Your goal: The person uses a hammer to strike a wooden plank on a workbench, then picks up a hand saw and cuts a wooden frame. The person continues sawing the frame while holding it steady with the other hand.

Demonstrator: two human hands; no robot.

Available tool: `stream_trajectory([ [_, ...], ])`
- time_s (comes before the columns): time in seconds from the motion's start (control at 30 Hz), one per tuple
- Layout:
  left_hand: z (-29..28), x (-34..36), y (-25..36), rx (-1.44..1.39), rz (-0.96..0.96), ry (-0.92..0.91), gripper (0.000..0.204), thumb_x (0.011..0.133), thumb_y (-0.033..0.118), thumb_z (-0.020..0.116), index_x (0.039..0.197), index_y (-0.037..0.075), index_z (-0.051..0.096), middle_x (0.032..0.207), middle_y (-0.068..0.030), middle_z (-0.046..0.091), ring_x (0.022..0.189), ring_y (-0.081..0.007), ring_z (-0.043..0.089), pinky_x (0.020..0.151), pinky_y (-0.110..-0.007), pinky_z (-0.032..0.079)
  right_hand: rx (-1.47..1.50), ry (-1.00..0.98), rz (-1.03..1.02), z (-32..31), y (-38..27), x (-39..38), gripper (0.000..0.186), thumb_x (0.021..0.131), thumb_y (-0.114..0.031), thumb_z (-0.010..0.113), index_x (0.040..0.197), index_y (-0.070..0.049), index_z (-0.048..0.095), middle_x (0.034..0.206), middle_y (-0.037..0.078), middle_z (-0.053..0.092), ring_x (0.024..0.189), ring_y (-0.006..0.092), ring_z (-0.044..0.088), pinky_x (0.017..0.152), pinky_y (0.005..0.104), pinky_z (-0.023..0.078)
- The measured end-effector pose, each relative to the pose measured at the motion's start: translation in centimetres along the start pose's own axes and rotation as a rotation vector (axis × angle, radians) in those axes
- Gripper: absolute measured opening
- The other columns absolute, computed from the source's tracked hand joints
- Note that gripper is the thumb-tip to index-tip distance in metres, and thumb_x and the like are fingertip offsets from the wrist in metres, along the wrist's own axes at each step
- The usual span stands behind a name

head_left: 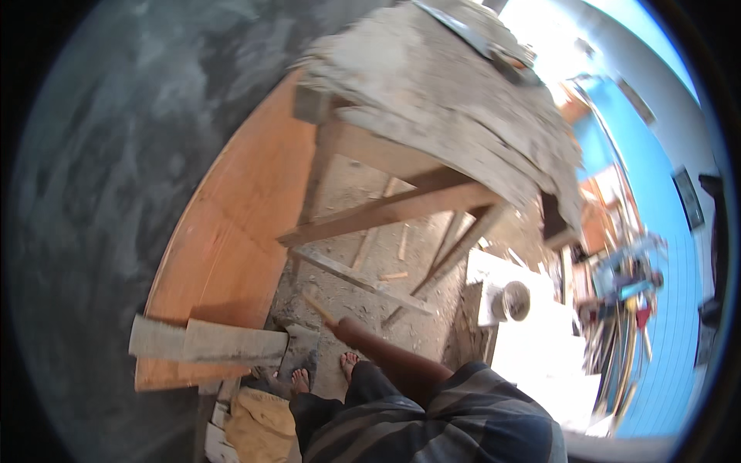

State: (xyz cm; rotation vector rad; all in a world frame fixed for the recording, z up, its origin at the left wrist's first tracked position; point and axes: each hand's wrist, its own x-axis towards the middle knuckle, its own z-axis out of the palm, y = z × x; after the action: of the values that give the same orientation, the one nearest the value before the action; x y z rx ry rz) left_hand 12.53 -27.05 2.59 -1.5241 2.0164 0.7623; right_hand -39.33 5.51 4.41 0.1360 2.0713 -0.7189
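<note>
My right arm reaches forward above my feet. My right hand (345, 330) is closed around one end of a short pale wooden stick (319, 309); its far end is blurred, so I cannot tell whether it belongs to a tool. The hand hangs below a rough wooden workbench (455, 92), touching none of its legs. On the bench top rests a handsaw (455, 29) with a long metal blade. A large orange-brown plywood sheet (231, 216) leans at the bench's left side. My left hand is out of the picture.
A short plank (231, 343) crosses the sheet's lower end, near a yellow sack (258, 424). Slanting braces (394, 207) run under the bench, with wood scraps (394, 275) on the dirt floor. To the right stand a bucket (512, 301), pale sunlit boards and clutter beside a blue wall (656, 309).
</note>
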Motion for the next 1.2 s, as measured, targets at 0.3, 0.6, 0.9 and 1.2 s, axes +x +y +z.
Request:
stream_trajectory([
  [0.3,-11.4,15.3,13.5,0.083,0.326,-0.020,0.037,0.085,0.030,0.067,0.101,-0.004,0.064,0.093,-0.0153,0.065,0.083,-0.0281,0.063,0.070,-0.040,0.050,-0.073,-0.063,0.301,8.0,17.0,-9.8,0.047,0.077,-0.043,0.072,0.104,-0.004,0.073,0.091,0.017,0.071,0.080,0.0308,0.070,0.074,0.0405,0.054],
  [0.6,-15.6,23.3,24.2,-0.214,0.447,-0.058,0.047,0.085,0.028,0.068,0.116,-0.006,0.061,0.109,-0.0180,0.066,0.094,-0.0318,0.065,0.078,-0.041,0.052,0.484,0.307,0.678,21.0,18.1,-16.5,0.047,0.077,-0.030,0.072,0.116,-0.004,0.069,0.111,0.017,0.070,0.101,0.0297,0.068,0.086,0.0387,0.053],
  [0.9,-7.9,10.9,33.9,0.068,0.561,-0.571,0.042,0.097,0.040,0.055,0.098,0.001,0.069,0.082,-0.0107,0.059,0.078,-0.0224,0.055,0.065,-0.038,0.044,0.617,0.279,0.633,26.6,17.6,-18.1,0.050,0.071,-0.028,0.074,0.113,-0.002,0.069,0.112,0.019,0.070,0.104,0.0309,0.068,0.089,0.0384,0.053],
  [1.2,-8.2,11.4,34.8,1.038,1.273,-0.366,0.043,0.099,0.034,0.045,0.107,-0.001,0.069,0.107,-0.0293,0.066,0.107,-0.0423,0.062,0.096,-0.051,0.045,0.854,0.309,0.679,26.5,18.9,-20.0,0.064,0.069,-0.035,0.079,0.124,-0.005,0.064,0.124,0.018,0.065,0.114,0.0306,0.063,0.095,0.0377,0.050],
])
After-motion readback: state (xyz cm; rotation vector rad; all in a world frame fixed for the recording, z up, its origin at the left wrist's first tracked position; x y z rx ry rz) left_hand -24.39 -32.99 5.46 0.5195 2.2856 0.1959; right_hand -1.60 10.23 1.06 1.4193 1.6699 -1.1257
